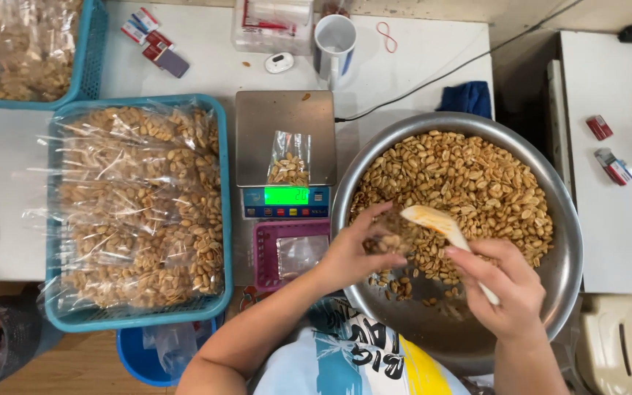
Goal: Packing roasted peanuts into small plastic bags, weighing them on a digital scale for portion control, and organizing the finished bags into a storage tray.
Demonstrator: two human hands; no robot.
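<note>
Right hand (502,289) gripping a scoop (444,232), left hand (356,252) pinching a small bag (389,241), both over one steel bowl (557,285) of peanuts (469,183), pink basket (266,256) beside, one filled bag (289,162) on the scale (283,139), two blue crates (217,219) of packed bags on the desk (418,66).

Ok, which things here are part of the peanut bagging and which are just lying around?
In use: left hand holding a small clear bag; right hand with pale plastic scoop; steel peanut bowl; digital scale.

Lying about: white mug; blue cloth; red rubber band.
</note>
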